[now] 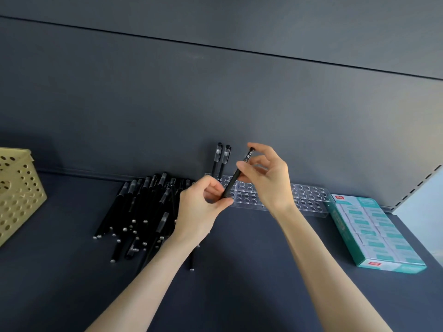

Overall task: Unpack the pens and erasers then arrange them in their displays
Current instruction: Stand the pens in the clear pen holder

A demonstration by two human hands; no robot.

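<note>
A black pen [236, 174] is held tilted in the air between both hands. My left hand [201, 212] pinches its lower end and my right hand [266, 178] pinches its upper part near the top. Behind them a clear acrylic pen display [309, 197] with rows of round holes lies along the back wall. Two black pens [221, 159] stand upright in its left end. A pile of several loose black pens [141, 212] lies on the dark shelf left of my left hand. A teal and white box of erasers [374, 231] sits at the right.
A yellow perforated basket [16, 192] stands at the far left edge of the shelf. The dark shelf surface [239, 271] stretches toward me. A perforated shelf upright [417, 185] borders the right side behind the eraser box.
</note>
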